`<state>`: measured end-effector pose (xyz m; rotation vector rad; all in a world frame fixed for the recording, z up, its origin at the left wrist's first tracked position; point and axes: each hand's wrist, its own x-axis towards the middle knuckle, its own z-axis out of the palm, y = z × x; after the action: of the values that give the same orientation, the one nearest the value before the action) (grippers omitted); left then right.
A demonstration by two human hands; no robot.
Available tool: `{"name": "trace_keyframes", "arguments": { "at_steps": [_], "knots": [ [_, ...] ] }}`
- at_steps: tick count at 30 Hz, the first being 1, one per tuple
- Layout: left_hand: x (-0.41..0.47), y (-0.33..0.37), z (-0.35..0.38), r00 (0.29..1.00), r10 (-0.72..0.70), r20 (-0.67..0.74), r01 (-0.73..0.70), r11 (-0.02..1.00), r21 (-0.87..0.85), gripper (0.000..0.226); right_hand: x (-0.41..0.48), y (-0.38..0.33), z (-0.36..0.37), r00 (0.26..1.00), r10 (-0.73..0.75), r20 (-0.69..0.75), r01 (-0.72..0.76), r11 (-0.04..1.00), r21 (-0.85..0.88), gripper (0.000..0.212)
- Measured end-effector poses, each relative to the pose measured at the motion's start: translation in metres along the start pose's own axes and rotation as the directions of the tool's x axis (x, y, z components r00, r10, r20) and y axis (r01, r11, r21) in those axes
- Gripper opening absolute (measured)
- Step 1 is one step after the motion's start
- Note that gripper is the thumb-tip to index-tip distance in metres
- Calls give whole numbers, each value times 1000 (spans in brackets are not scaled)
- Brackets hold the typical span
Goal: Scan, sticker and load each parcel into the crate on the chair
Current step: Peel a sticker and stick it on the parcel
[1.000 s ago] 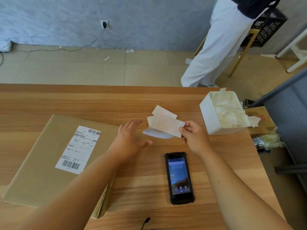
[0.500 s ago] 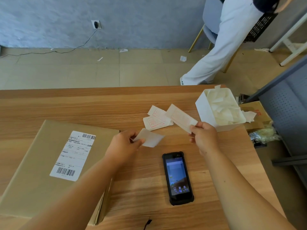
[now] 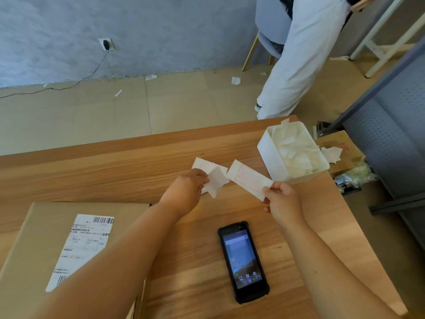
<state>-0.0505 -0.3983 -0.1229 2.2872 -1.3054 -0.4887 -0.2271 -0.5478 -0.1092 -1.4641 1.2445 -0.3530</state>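
Parcel (image 3: pixel 41 238), a flat brown cardboard box with a white shipping label (image 3: pixel 85 247) of barcodes and small print on its top, lies at the near left of the wooden table (image 3: pixel 115 171), with the left forearm crossing above its right edge. Right of it, a black handheld scanner (image 3: pixel 243 261) lies face up, screen lit. Beyond these, the left hand (image 3: pixel 184 192) pinches a crumpled white backing paper (image 3: pixel 217 180), and the right hand (image 3: pixel 281 201) pinches one end of a long white sticker (image 3: pixel 247 178) with a red printed frame; the two papers are just apart. Stickering looks to be the step in hand, the sticker seemingly peeled and ready. The next move calls for dropping the backing into the white bin (image 3: pixel 269 153) at the far right, already full of such scraps, then bringing the sticker back left and pressing it flat onto bare cardboard, clear of the label. Farther off, a person (image 3: pixel 305 54) in pale trousers stands by a chair (image 3: pixel 269 26); the crate I cannot make out.
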Motion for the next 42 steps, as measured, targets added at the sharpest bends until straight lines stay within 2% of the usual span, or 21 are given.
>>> {"name": "trace_keyframes", "arguments": {
  "at_steps": [2, 3, 5, 8, 12, 15, 21, 25, 29, 33, 37, 42],
  "knots": [
    [9, -9, 6, 957, -123, 264, 65, 974, 215, 52, 1, 2, -1, 1000, 14, 3, -14, 1000, -16, 7],
    [10, -12, 6, 926, -171, 336, 74, 956, 284, 55, 2, 3, -1, 1000, 23, 6, -22, 999, -24, 6],
    [11, -17, 6, 905, -215, 368, 98, 945, 311, 52, 3, 3, 0, 999, 30, 19, -29, 998, -50, 6],
    [1, -19, -4, 938, -239, 252, 191, 961, 197, 39, 2, -1, 2, 999, 4, 54, 1, 994, -107, 11],
    [-24, -9, -21, 968, -244, 56, 248, 964, -92, 28, -4, -12, 7, 989, -68, 132, 86, 987, -134, 16],
    [-47, 4, -33, 949, -314, 8, 301, 900, -317, 26, -18, -25, 15, 965, -121, 231, 140, 988, -68, 19],
    [-99, 19, -50, 892, -453, -5, 365, 725, -584, 11, -55, -41, 41, 881, -152, 448, 178, 984, -18, 16],
    [-135, 14, -56, 873, -487, -13, 354, 652, -670, 10, -84, -49, 62, 838, -212, 502, 234, 972, 20, 13],
    [-172, 4, -66, 823, -565, -55, 318, 539, -780, 11, -116, -49, 83, 824, -218, 523, 176, 976, 130, 12],
    [-209, -5, -76, 797, -603, -29, 288, 422, -859, 12, -152, -42, 107, 777, -193, 600, 191, 979, 67, 12],
    [-244, -13, -83, 823, -568, 27, 292, 381, -878, 7, -185, -40, 131, 759, -250, 601, 238, 966, 101, 2],
    [-283, -27, -93, 829, -559, -9, 272, 417, -867, 7, -219, -39, 148, 721, -241, 650, 262, 963, 66, 15]
  ]
}}
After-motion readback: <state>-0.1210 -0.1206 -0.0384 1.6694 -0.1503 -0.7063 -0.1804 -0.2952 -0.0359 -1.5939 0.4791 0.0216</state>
